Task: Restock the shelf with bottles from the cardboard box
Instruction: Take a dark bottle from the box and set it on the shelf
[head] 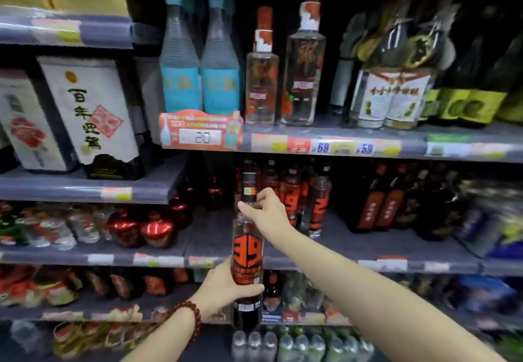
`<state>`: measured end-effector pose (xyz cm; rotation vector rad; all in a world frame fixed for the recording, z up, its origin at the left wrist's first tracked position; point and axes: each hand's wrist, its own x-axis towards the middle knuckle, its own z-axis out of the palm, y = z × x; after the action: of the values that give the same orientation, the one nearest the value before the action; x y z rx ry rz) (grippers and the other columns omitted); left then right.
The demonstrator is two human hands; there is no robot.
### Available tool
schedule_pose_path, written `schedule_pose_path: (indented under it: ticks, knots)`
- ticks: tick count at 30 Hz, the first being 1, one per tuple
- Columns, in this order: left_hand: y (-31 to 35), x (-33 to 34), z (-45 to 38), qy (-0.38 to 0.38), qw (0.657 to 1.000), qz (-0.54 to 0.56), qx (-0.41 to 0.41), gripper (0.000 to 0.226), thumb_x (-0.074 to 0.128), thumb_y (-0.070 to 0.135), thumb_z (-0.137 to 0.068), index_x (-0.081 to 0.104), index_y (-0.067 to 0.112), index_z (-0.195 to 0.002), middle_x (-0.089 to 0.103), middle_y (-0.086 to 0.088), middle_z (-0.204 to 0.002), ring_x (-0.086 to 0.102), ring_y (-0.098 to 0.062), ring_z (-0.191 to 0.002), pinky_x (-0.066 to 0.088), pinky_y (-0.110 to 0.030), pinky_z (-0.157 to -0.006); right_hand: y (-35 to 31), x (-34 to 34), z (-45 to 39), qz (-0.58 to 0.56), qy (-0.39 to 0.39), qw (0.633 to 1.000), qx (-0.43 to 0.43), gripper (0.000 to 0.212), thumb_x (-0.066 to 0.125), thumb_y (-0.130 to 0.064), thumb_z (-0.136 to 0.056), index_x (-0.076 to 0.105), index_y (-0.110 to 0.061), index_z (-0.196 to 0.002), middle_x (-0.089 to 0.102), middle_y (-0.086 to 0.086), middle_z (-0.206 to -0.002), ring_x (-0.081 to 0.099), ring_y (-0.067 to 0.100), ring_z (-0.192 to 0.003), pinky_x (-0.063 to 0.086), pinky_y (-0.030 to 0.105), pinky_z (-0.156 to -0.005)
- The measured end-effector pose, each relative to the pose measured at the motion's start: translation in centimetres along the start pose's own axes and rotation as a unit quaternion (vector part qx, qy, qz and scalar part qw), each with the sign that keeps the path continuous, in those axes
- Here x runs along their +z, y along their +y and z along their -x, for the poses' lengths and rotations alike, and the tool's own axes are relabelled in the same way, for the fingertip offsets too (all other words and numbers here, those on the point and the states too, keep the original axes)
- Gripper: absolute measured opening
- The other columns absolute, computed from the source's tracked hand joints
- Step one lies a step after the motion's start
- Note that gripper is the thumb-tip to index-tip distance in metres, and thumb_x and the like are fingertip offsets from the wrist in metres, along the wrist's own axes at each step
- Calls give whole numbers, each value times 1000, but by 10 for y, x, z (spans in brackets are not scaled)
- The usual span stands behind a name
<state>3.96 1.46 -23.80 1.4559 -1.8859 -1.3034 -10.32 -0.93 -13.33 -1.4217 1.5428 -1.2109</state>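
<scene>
At the far left of the frame, white gift boxes [87,109] with red seals stand on a shelf of their own, and below them squat red jars [157,230] sit on the next level down. Your left hand [223,288] comes up from the lower left, a dark red bead bracelet [192,319] on its wrist, and wraps around the lower body of the bottle [247,251], fingers curled across the glass below the orange "39" label. That bottle stands upright at the centre of the frame, in front of the edge of the middle shelf [339,244], with its base hanging lower than the shelf lip. Your right hand [264,213] reaches in from the lower right and pinches the bottle's neck just under the black cap. Directly behind it, further right, matching bottles [319,206] with orange numbers stand in rows on that same shelf. Above, two blue-labelled bottles [198,78] and two clear bottles with red caps [283,78] fill the upper shelf; dark bottles [382,206] crowd the right side.
</scene>
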Motion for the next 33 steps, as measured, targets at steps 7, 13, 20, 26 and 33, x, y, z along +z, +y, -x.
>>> schedule_pose_path:
  ticks: [7, 13, 20, 26, 33]
  knots:
    - [36, 55, -35, -60, 997, 1, 41, 72, 84, 55, -52, 54, 33, -114, 68, 17, -105, 61, 3, -99, 49, -19, -88, 28, -67, -2, 23, 44, 999, -13, 23, 65, -25, -89, 51, -27, -108, 51, -30, -88, 53, -15, -75, 42, 2, -63]
    - [52, 69, -82, 17, 999, -17, 44, 74, 85, 55, -51, 54, 33, -114, 67, 17, -106, 62, 0, -97, 47, -16, -84, 43, -88, -38, 38, 46, 997, -48, 21, 64, -27, -89, 55, -31, -108, 61, -25, -101, 55, -11, -95, 43, 23, -90]
    - [43, 68, -125, 130, 991, -15, 37, 58, 88, 44, -55, 55, 35, -102, 62, 27, -83, 51, 21, -75, 39, 4, -63, 54, -84, -75, 33, 13, 993, -117, 39, 66, -24, -88, 54, -19, -124, 64, -19, -105, 58, -8, -99, 44, 16, -92]
    - [37, 76, -145, 219, 975, -22, 19, 60, 87, 39, -60, 56, 22, -109, 67, 13, -93, 63, -4, -88, 48, -14, -76, 66, -73, -91, 37, -3, 985, -166, 47, 65, -25, -89, 50, -17, -132, 62, -5, -126, 54, 4, -117, 41, 19, -99]
    - [34, 83, -157, 296, 953, -68, -11, 65, 82, 42, -69, 52, 11, -117, 69, -5, -104, 67, -21, -97, 54, -28, -77, 79, -59, -109, 37, 8, 985, -168, 55, 66, -29, -87, 45, -21, -138, 56, -6, -134, 49, 12, -128, 39, 35, -110]
